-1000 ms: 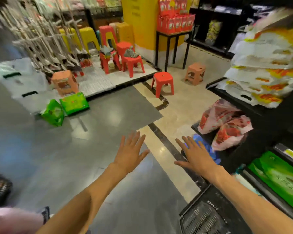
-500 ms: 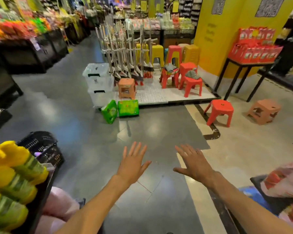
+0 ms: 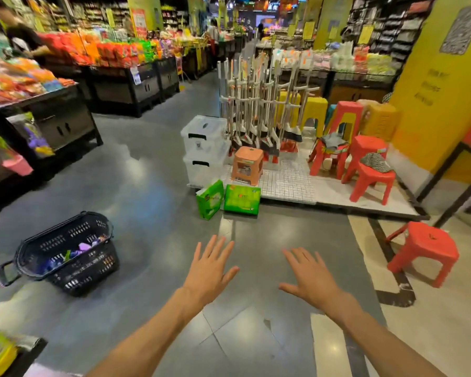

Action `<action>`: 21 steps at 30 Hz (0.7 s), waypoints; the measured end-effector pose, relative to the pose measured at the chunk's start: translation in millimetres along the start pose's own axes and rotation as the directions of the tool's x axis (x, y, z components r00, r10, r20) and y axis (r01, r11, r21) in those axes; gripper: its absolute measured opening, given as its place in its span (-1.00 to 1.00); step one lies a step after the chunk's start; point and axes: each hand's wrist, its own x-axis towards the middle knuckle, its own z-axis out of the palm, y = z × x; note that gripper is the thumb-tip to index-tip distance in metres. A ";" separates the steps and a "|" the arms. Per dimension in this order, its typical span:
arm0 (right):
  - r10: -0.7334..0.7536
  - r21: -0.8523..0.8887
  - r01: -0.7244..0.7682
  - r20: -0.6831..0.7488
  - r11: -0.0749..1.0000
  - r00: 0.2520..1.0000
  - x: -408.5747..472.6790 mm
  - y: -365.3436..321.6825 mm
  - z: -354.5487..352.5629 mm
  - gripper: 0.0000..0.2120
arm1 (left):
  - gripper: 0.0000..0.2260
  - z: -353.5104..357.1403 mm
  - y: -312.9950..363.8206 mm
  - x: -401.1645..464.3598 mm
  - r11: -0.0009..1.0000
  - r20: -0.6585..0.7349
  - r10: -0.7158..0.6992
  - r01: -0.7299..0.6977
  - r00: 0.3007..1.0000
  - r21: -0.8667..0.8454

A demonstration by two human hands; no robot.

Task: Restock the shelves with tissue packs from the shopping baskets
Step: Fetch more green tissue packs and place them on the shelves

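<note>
Two green tissue packs stand on the grey floor ahead, one (image 3: 209,199) tilted on the left, the other (image 3: 242,200) leaning against a white platform. A black shopping basket (image 3: 65,253) sits on the floor at the left with a few purple and green items inside. My left hand (image 3: 210,270) and my right hand (image 3: 310,278) are stretched out in front of me, palms down, fingers spread, holding nothing. Both hands hover above the floor, short of the green packs.
A white tiled platform (image 3: 291,183) holds clear storage boxes (image 3: 204,148), mops and coloured stools. A red stool (image 3: 424,251) stands on the floor at the right. Dark display counters (image 3: 63,123) line the left. A person stands far left by the shelves.
My view has swung left, away from the right-hand shelf and the basket beside it. The aisle, the left basket and the left counters have come into sight. Both hands stay spread and empty.
</note>
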 end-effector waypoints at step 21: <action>-0.035 0.029 0.034 0.066 0.999 0.997 436.6 142.7 -37.9 0.12 | 0.00 37.6 -127.9 426.6 0.993 0.082 -0.116 0.117 0.990 0.003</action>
